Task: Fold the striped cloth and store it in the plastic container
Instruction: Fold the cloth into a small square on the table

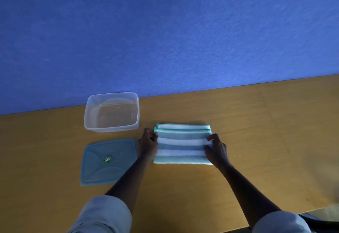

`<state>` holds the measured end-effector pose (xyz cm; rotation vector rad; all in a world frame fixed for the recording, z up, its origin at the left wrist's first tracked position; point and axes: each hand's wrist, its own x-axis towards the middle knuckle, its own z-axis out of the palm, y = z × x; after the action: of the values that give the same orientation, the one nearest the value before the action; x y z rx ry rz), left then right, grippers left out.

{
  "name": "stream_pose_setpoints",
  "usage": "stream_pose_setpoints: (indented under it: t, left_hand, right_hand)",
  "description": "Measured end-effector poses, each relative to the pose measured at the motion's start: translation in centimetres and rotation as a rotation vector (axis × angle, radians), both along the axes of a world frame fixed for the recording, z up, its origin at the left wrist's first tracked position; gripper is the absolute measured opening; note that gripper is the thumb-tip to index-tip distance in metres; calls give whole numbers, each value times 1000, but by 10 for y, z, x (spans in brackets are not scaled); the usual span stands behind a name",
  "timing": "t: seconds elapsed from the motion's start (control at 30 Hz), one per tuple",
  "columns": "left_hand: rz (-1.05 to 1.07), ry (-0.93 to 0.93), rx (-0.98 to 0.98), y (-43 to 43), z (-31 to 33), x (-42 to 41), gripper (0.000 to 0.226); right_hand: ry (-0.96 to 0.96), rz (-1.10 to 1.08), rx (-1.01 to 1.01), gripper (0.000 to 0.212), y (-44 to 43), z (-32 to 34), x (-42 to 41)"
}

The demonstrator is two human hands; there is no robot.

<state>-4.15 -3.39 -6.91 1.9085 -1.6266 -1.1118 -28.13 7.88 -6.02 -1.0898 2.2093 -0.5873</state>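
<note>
The striped cloth (181, 144), teal and white with a green hem, lies folded in a flat rectangle on the wooden table (256, 122). My left hand (148, 143) pinches its left edge near the far corner. My right hand (216, 148) grips its right edge, fingers curled over the fabric. The clear plastic container (111, 111) stands open and empty to the far left of the cloth, near the wall.
The container's blue lid (108, 163) lies flat on the table in front of the container, left of my left forearm. A blue wall (165, 31) runs along the table's far edge. The table's near edge shows at the bottom right.
</note>
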Motion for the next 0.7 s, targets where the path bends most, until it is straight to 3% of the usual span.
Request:
stream_pose_setpoints:
  t: [0.2,0.3,0.37,0.47,0.7]
  left_hand:
    - [37,98,138,10,-3,13,38]
    - [28,98,171,26,-9,32,32]
    - [-29,95,199,33,-10,40,29]
    - [-161,88,196,38,-9,45,45]
    - [-164,146,7,30,-4,34,14]
  right_hand:
    - [-39,-8,-39,27,4,0,-2]
    - [-48,-2,-92,28,12,2,-4]
    - [-48,-22,-122,28,17,2,-4]
    - [-34,-3,-166,28,19,2,-3]
    - [77,2,-306,31,9,10,1]
